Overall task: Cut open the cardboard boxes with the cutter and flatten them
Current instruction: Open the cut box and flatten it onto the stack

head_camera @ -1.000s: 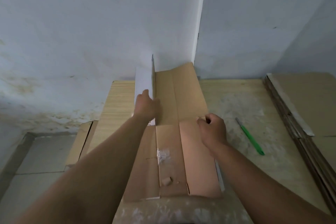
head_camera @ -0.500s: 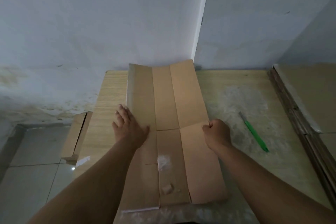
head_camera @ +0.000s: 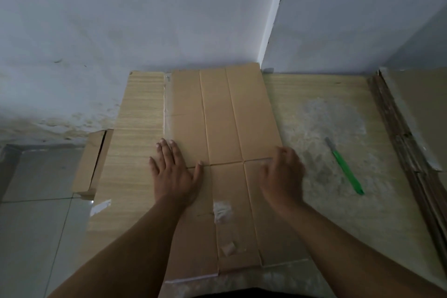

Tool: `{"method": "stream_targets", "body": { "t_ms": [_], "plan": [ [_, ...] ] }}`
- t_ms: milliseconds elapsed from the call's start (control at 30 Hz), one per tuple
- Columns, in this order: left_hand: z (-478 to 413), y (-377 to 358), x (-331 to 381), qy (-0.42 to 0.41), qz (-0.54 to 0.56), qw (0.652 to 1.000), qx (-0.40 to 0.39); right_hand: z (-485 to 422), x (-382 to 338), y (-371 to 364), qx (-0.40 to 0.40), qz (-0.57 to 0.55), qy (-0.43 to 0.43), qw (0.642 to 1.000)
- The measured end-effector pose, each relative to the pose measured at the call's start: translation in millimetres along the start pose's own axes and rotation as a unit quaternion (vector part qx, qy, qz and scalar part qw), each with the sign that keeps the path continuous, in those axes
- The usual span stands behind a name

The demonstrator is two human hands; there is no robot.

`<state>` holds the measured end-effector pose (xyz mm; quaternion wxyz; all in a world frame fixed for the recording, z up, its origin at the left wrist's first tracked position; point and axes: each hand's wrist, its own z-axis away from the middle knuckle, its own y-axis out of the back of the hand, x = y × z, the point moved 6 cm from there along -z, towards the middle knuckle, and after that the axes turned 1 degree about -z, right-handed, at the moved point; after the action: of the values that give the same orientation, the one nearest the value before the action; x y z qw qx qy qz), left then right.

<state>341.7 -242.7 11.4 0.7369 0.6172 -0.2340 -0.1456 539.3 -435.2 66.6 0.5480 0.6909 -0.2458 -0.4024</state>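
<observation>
A cut-open brown cardboard box (head_camera: 217,116) lies flat on the wooden table (head_camera: 137,133), its panels spread toward the wall. My left hand (head_camera: 173,172) presses palm-down with straight fingers on the box's left panel at the cross crease. My right hand (head_camera: 281,176) is blurred over the right panel near the same crease, fingers loosely bent and holding nothing. The green cutter (head_camera: 346,169) lies on the table to the right of the box, apart from both hands.
A stack of flattened cardboard (head_camera: 411,128) lies along the table's right side. Another cardboard box (head_camera: 93,162) leans against the table's left edge over the tiled floor (head_camera: 31,225). Walls close off the far side.
The raised left panel has been pushed down and the box now lies flat. My left hand went from the upright flap to pressing flat. My right hand has loosened from a fist at the box's right edge.
</observation>
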Motion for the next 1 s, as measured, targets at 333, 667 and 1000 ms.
{"method": "stream_targets", "body": {
  "t_ms": [333,667,1000],
  "plan": [
    [8,0,3,-0.027,0.0,1.0,0.007,30,4,-48,-0.103,0.077,0.115,0.985],
    [114,-17,7,-0.205,-0.035,0.978,-0.001,28,6,-48,-0.101,0.106,0.066,0.987],
    [113,-13,11,-0.202,-0.015,0.979,0.006,140,-22,-45,-0.081,0.046,0.123,0.988]
  ]
}}
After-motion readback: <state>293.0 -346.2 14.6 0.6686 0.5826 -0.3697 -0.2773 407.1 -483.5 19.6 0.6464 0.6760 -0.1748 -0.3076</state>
